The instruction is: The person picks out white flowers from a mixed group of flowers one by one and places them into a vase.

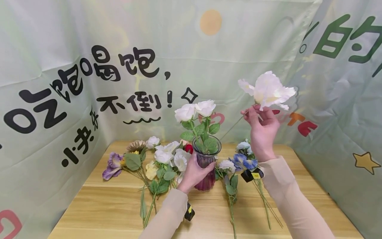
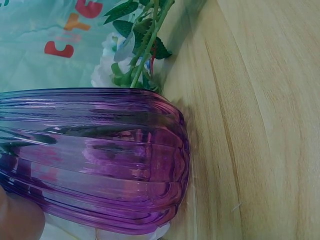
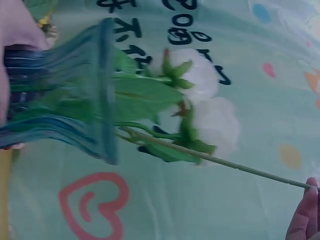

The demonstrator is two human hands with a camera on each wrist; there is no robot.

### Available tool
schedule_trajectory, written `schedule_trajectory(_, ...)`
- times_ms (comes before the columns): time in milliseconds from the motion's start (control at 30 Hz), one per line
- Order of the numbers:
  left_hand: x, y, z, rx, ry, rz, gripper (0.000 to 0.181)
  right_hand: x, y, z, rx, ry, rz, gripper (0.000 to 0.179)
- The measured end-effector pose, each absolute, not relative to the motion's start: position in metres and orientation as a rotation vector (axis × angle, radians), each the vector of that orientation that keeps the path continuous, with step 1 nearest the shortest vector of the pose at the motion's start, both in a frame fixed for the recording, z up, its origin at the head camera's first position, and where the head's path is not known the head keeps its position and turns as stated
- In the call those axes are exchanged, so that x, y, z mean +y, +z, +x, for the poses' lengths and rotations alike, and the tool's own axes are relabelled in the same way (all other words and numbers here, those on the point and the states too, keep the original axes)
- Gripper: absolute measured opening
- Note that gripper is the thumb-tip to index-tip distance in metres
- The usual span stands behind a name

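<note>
My left hand [image 1: 195, 174] grips a ribbed purple glass vase [image 1: 205, 181] around its side, its base right at the wooden tabletop in the left wrist view. Two white roses [image 1: 185, 113] with green leaves stand in the vase. Raised at the right, my right hand [image 1: 264, 127] pinches a large white ruffled flower [image 1: 271, 89] just under its bloom. From there the long thin stem [image 3: 240, 166] slants down to the vase's mouth, where its lower end overlaps the rim and leaves in the right wrist view.
Left of the vase lie several artificial flowers, among them a purple one [image 1: 112, 167], a yellow one [image 1: 151, 171] and white ones [image 1: 164, 156]. To its right are a white rose [image 1: 226, 165] and blue flowers [image 1: 243, 161]. Printed cloth [image 1: 253, 39] hangs around the wooden table [image 1: 119, 212].
</note>
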State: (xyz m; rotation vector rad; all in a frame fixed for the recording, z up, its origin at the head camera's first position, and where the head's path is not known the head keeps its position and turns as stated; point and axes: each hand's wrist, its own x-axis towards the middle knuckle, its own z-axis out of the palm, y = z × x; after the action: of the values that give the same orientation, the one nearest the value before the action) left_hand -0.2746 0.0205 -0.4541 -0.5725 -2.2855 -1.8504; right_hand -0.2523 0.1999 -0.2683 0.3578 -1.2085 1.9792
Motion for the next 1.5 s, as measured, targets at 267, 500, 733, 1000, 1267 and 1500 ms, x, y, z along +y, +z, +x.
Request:
schedule_trajectory(267,0.02,-0.455,-0.275,-2.247,-1.883,-0.603,0.075,0.192,-0.29,-0.261,-1.505,1.947,0.235,0.015)
schedule_trajectory(500,0.022,-0.454,-0.275,-2.231,-1.9,-0.591,0.075,0.19,-0.309,-0.267,-1.739,1.91,0.172,0.012)
schedule_trajectory(733,0.022,-0.453,-0.275,-2.241,-1.884,-0.589,0.072,0.188,-0.324,-0.276,-1.942,1.902,0.136,0.014)
schedule_trajectory(1000,0.019,-0.436,-0.262,-2.229,-1.903,-0.618,0.073,0.184,-0.335,-0.284,-2.119,1.879,0.097,0.019)
schedule_trajectory(1267,0.022,-0.457,-0.276,-2.198,-1.914,-0.642,0.078,0.183,-0.342,-0.287,-2.225,1.876,0.078,0.021)
schedule_trajectory(1500,0.02,-0.456,-0.276,-2.21,-1.889,-0.661,0.08,0.181,-0.347,-0.293,-2.336,1.86,0.069,0.03)
